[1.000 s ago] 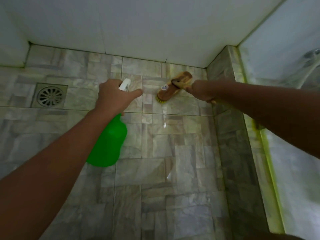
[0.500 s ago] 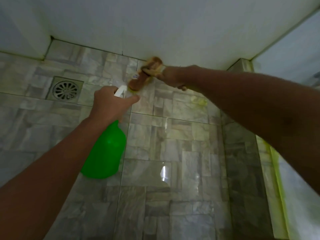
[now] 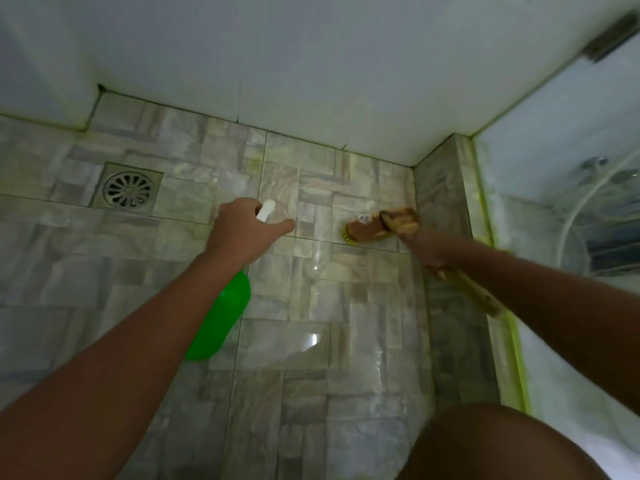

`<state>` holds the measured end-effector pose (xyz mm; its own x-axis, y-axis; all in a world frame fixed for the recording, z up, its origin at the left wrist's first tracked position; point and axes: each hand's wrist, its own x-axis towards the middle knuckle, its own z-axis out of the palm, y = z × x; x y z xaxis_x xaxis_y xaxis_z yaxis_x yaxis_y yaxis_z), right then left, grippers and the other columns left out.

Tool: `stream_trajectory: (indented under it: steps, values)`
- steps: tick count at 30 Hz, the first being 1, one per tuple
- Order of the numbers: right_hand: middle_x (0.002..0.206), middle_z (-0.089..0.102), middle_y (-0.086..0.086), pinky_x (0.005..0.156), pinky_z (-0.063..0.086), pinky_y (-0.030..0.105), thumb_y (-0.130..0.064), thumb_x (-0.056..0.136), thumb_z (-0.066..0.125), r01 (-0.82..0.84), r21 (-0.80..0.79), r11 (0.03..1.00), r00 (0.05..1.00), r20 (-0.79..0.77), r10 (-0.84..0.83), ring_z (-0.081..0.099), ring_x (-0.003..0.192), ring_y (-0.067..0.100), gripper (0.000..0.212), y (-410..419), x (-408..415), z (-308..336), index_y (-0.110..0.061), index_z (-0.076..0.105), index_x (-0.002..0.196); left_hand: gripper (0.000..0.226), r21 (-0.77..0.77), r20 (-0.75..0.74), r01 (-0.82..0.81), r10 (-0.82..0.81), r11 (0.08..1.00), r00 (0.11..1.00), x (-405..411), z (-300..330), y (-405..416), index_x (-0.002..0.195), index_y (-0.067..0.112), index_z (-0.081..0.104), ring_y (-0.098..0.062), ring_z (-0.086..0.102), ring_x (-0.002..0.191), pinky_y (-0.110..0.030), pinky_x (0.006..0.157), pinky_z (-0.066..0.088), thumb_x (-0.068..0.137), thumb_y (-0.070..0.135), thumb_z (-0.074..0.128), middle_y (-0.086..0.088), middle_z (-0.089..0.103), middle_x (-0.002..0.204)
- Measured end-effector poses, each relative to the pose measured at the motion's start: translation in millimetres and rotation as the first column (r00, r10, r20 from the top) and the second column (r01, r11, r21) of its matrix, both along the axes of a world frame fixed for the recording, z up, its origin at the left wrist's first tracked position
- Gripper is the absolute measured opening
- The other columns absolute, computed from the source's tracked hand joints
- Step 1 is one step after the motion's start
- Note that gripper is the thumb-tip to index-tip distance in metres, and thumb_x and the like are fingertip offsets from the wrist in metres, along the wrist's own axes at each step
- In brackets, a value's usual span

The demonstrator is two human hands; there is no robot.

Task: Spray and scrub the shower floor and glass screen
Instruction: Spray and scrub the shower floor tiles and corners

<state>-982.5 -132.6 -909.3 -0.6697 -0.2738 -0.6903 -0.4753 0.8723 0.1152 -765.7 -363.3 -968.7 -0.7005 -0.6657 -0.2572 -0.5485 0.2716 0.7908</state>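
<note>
Down on the wet shower floor [image 3: 311, 341], far right corner: scrub brush [image 3: 370, 227] pressed bristles-down onto the tile just beside the low tiled kerb [image 3: 446, 237], driven by the right hand [image 3: 427, 247] with fingers clamped on the wooden handle, which runs back under the forearm. Held low and angled, seemingly to lean weight into the grout line where floor meets kerb. Left hand [image 3: 242, 230] poised just left of the brush, fingers closed round the neck of a green spray bottle [image 3: 221, 317], forefinger stretched forward past the white nozzle [image 3: 266, 210], apparently kept ready to wet the next patch. Bottle body hanging under the wrist, clear of the tiles. Round drain [image 3: 129, 189] well apart at far left. Glass screen [image 3: 571, 220] standing along the right edge behind a yellow-green seal, filmed and cloudy, probably not yet scrubbed. Bare knee at near right, suggesting a crouch. Judged mid-scrub on the floor, with the screen left to do.
</note>
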Motion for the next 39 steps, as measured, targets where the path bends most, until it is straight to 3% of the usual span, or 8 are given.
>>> stream_trajectory:
  steps: [4,7,10,21,27,33,36,39]
  values:
    - [0.08,0.055,0.016,0.04,0.038,0.024,-0.022,0.106,0.025,0.206,-0.225,0.952,0.976,-0.03,-0.218,0.048,0.055,0.019,0.039,21,36,-27,-0.015,0.043,0.14,0.06,-0.005,-0.015,0.091,-0.091,0.996,0.996,-22,1,15,0.058,0.016,0.042,-0.02,0.045,0.056,-0.031,0.05,0.028,0.077,0.052,0.086,-0.001,0.044,0.059]
    - [0.078,0.058,0.021,0.045,0.042,0.025,-0.042,0.105,0.03,0.416,-0.392,0.82,0.895,0.019,-0.445,0.049,0.05,0.024,0.049,16,50,-36,-0.005,0.055,0.084,0.057,-0.013,-0.001,0.162,-0.162,0.987,0.987,-41,-2,28,0.065,0.016,0.045,-0.024,0.052,0.073,-0.032,0.055,0.029,0.075,0.057,0.084,-0.005,0.052,0.074]
    - [0.069,0.053,0.016,0.039,0.044,0.026,-0.047,0.103,0.033,0.568,-0.49,0.661,0.799,0.138,-0.585,0.051,0.048,0.025,0.05,24,66,-34,-0.005,0.05,0.082,0.056,-0.057,0.02,0.256,-0.256,0.965,0.967,-59,-1,42,0.063,0.02,0.044,-0.028,0.056,0.086,-0.033,0.064,0.034,0.075,0.059,0.082,-0.009,0.054,0.083]
    - [0.069,0.056,0.01,0.04,0.033,0.025,-0.039,0.107,0.025,0.399,-0.27,0.876,0.905,-0.037,-0.424,0.054,0.052,0.022,0.052,91,114,-26,-0.012,0.048,0.068,0.06,-0.131,0.071,0.251,-0.243,0.959,0.967,-78,2,55,0.1,0.009,0.076,-0.031,0.067,0.096,-0.032,0.073,0.046,0.075,0.063,0.077,-0.011,0.071,0.1]
    - [0.063,0.052,0.007,0.025,0.028,0.015,-0.038,0.107,0.025,0.497,-0.243,0.833,0.866,0.075,-0.495,0.048,0.043,0.019,0.049,86,111,-21,-0.01,0.046,0.072,0.058,-0.108,0.083,0.298,-0.29,0.949,0.953,-81,-2,57,0.088,0.008,0.071,-0.031,0.065,0.095,-0.033,0.073,0.047,0.074,0.064,0.079,-0.012,0.068,0.096]
    - [0.069,0.056,0.013,0.034,0.04,0.023,-0.045,0.105,0.025,0.48,-0.237,0.845,0.877,0.1,-0.47,0.052,0.043,0.024,0.05,70,81,-35,-0.009,0.047,0.078,0.053,-0.143,0.071,0.267,-0.259,0.953,0.963,-82,-1,48,0.078,0.014,0.069,-0.031,0.066,0.088,-0.034,0.069,0.045,0.074,0.067,0.077,-0.011,0.07,0.089]
    - [0.079,0.054,0.019,0.036,0.042,0.026,-0.034,0.106,0.027,0.414,-0.259,0.873,0.91,0.095,-0.403,0.052,0.047,0.025,0.036,40,52,-33,-0.008,0.049,0.119,0.056,-0.115,0.011,0.263,-0.264,0.958,0.965,-77,0,39,0.057,0.02,0.045,-0.028,0.057,0.071,-0.033,0.062,0.036,0.078,0.057,0.082,-0.004,0.054,0.065]
    - [0.11,0.052,0.029,0.05,0.053,0.037,-0.006,0.102,0.031,0.324,-0.342,0.882,0.945,0.067,-0.321,0.063,0.072,0.035,0.064,-21,-3,-29,-0.026,0.005,0.156,0.059,-0.09,-0.052,0.214,-0.219,0.973,0.974,-72,1,34,0.054,0.021,0.04,-0.021,0.044,0.058,-0.033,0.057,0.028,0.081,0.051,0.083,0.001,0.043,0.057]
